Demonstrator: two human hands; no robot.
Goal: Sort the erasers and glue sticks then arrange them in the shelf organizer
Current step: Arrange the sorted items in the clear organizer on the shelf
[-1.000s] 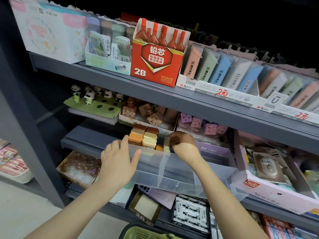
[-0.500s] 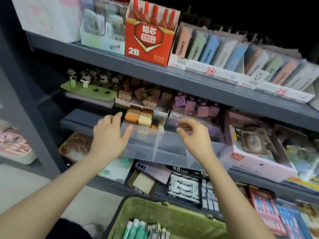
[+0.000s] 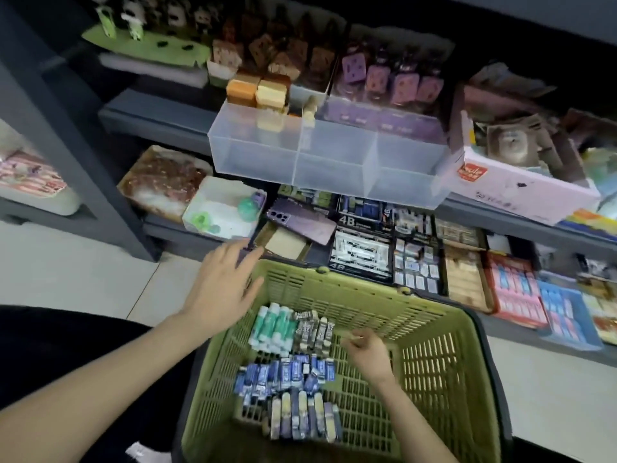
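Green plastic basket (image 3: 367, 297) at bottom of view, below the shelving. Walls and base a slotted lattice, rim rounded.

Contents in loose clusters:
- glue sticks (image 3: 272, 325): smooth white-and-teal cylinders, side by side at far left
- black-and-white sleeved erasers (image 3: 314, 329): small rectangular blocks, just beside the glue sticks
- blue-sleeved erasers (image 3: 283, 375): nearer, jumbled
- long pale and purple bars (image 3: 300, 416): in a row at near end, labels too blurred to read

Left hand (image 3: 223, 289) over basket's far-left rim, palm down. Grip spread, fingers straight, nothing held.

Right hand (image 3: 367, 352) inside basket, just right of the black-and-white sleeved erasers, fingers curled inward. Blurred; cannot tell whether grip pinching anything.

Shelf organizer (image 3: 327, 155) on grey metal shelf (image 3: 150, 118) above basket. Clear, slightly frosted plastic box with straight walls and thin dividers, front end jutting past shelf edge. Back-left compartment holding orange and cream blocks (image 3: 257, 90), matte, with rounded corners.

Pink-and-white carton (image 3: 517, 188) just beside organizer's right side. Pale floor tiles (image 3: 83, 272) left of basket.
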